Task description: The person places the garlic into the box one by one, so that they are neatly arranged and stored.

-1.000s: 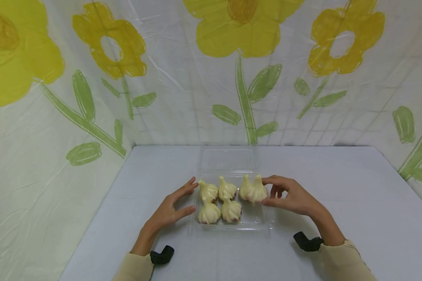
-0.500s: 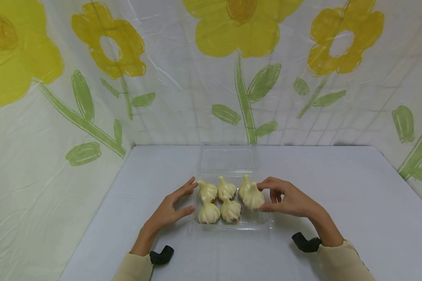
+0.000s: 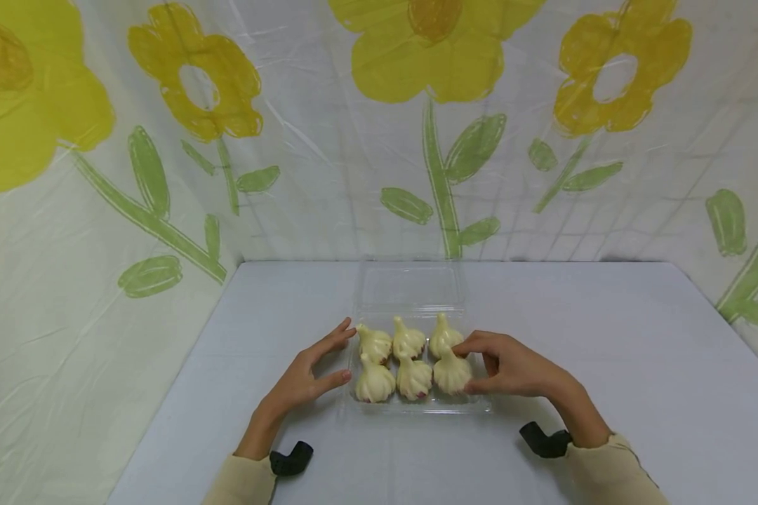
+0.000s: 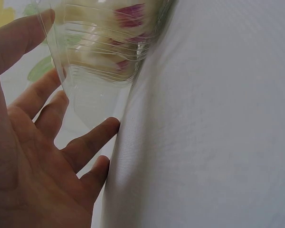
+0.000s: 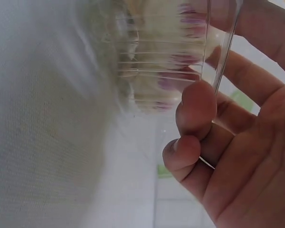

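Note:
In the head view a clear plastic clamshell box (image 3: 417, 409) holds garlic bulbs in two rows, cream-white with purplish patches. My right hand (image 3: 512, 366) pinches the front right garlic bulb (image 3: 451, 375) between thumb and fingers, inside the box's right wall. The bulb's neck overlaps the back right garlic bulb (image 3: 443, 335). My left hand (image 3: 304, 379) rests along the box's left side, fingers spread and loosely bent, tips at the rim. Through the ridged wall (image 4: 104, 42) in the left wrist view, bulbs show blurred. In the right wrist view the wall partly hides the right fingertips.
The box's clear lid (image 3: 410, 286) lies folded back toward the rear of the white table (image 3: 606, 315). A white sheet (image 3: 328, 196) with painted yellow flowers hangs behind. Black wrist cameras (image 3: 292, 459) sit beside both sleeves.
My right hand has moved the garlic bulb toward me and slightly left, from beside the back right bulb into the front right place. My left hand stays put.

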Tool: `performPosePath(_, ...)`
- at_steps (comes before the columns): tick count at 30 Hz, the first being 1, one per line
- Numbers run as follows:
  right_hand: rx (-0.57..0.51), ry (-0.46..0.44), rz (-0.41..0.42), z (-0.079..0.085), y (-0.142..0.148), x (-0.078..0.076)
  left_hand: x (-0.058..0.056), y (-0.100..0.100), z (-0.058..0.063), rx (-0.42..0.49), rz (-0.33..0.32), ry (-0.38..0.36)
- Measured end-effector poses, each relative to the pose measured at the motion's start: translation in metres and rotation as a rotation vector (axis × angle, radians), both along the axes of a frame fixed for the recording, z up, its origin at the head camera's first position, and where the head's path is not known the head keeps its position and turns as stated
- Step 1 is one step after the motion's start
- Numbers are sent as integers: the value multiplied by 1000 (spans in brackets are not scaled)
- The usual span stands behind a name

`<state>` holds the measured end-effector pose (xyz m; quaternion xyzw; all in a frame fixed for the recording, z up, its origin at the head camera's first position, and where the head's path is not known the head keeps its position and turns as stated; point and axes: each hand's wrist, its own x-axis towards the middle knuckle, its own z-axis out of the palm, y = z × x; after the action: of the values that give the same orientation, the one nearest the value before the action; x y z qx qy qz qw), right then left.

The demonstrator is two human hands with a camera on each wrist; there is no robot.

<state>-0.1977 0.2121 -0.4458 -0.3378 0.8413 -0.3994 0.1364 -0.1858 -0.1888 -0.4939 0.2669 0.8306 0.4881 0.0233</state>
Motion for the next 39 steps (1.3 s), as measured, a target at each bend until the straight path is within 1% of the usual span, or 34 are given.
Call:
performPosePath(10,54,-7,-2,0,-5,4,0,0,0,1,5,-6)
performPosePath(17,74,-16,-9,4,-8,7,0,-1,-1,1,-2,-6)
performPosePath(21,87,-4,-11,7,-9,7,0,-1,-1,-4,3,1)
performPosePath(29,89,-10,-13,9,-11,9,1,-1,0,-13,12,-2)
performPosePath(39,76,-31,-8,11,-11,11,1,0,-1,3,1,2)
